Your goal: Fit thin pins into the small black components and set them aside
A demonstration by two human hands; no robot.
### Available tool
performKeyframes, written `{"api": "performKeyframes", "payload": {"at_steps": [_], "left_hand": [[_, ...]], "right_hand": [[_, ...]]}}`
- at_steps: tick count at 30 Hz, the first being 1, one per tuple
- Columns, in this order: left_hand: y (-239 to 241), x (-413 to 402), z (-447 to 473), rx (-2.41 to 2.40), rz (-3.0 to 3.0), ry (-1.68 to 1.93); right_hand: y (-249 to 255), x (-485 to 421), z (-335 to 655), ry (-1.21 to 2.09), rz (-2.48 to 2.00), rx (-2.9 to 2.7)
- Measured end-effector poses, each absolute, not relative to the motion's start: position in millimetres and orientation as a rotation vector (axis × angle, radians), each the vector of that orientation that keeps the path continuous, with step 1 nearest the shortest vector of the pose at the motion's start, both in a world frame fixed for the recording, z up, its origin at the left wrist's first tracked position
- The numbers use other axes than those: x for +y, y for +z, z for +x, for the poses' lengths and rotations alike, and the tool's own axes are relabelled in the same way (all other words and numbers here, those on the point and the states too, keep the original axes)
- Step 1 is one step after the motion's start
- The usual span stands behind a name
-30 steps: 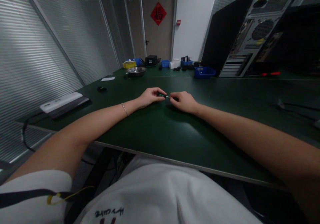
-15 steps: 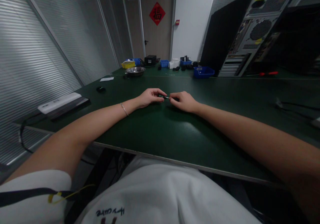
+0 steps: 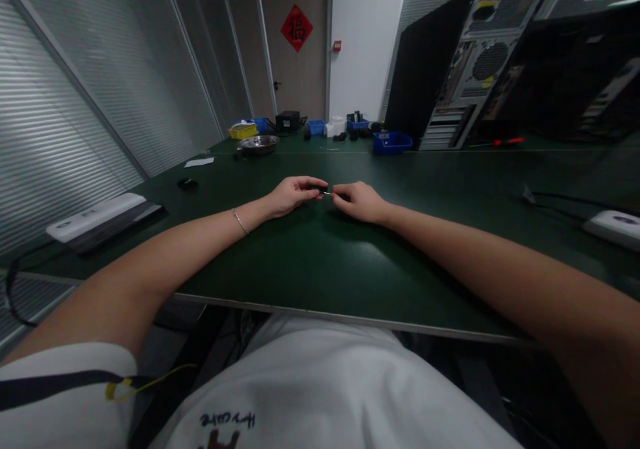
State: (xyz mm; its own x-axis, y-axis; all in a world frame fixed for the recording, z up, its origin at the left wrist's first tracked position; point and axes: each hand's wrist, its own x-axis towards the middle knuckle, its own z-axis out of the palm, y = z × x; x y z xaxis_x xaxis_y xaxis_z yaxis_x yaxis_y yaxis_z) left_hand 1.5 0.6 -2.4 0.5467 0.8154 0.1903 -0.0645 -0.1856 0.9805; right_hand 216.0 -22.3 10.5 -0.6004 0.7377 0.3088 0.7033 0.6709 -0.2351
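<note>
Both my hands rest on the dark green table (image 3: pixel 320 262), fingertips almost meeting at its middle. My left hand (image 3: pixel 293 195) is closed in a pinch on a small dark part with a thin pale tip (image 3: pixel 326 193) that sticks out to the right. A thin bracelet (image 3: pixel 239 221) circles that wrist. My right hand (image 3: pixel 361 201) is closed too, its fingertips pinched at the other end of the same small part. The part is too small to name.
Far end of the table: a metal bowl (image 3: pixel 258 144), a yellow bin (image 3: pixel 243 131), several blue bins (image 3: pixel 391 143), a black box (image 3: pixel 287 121). An open computer case (image 3: pixel 465 69) stands back right with a red-handled screwdriver (image 3: pixel 503 141). A white power strip (image 3: pixel 93 213) lies left, a white device (image 3: pixel 615 226) right.
The hands stay pinched together on the small part. The view has swung right, so the table's far objects sit further left and a white device has come in at the right edge.
</note>
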Motion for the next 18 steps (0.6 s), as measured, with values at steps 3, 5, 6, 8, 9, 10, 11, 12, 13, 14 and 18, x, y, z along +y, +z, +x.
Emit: {"api": "performKeyframes", "payload": {"at_steps": [3,5,6,8,9,10,11,12,13,14,18], "left_hand": [[-1.9,-0.2,3.1,0.69,1.563,0.915],[-2.5,-0.1,4.0,0.715,1.603,0.952],[-2.8,0.0,4.3,0.724,1.635,0.972],[-3.3,-0.1,4.5,0.736,1.705,1.005],[-3.4,-0.3,4.3,0.742,1.734,1.01],[-3.4,-0.5,4.1,0.748,1.752,1.013],[-3.4,-0.7,3.7,0.752,1.758,1.017],[-3.3,-0.8,3.3,0.751,1.752,1.018],[-3.3,-0.9,2.7,0.746,1.739,1.013],[-3.3,-0.9,2.2,0.738,1.722,1.0],[-3.0,-0.4,-0.3,0.718,1.647,0.944]], "right_hand": [[11.4,-23.5,215.8,0.12,-1.163,-2.507],[11.3,-23.3,215.4,0.112,-1.188,-2.503],[11.1,-23.1,215.2,0.107,-1.198,-2.501],[10.4,-22.4,214.8,0.09,-1.207,-2.496],[10.0,-22.1,214.7,0.084,-1.201,-2.494],[9.6,-21.7,214.7,0.082,-1.188,-2.496],[9.2,-21.1,214.8,0.082,-1.174,-2.497],[8.8,-20.5,215.1,0.086,-1.156,-2.5],[8.5,-19.7,215.4,0.094,-1.136,-2.503],[8.3,-18.8,215.8,0.104,-1.116,-2.508],[8.9,-15.7,217.8,0.153,-1.031,-2.533]]}}
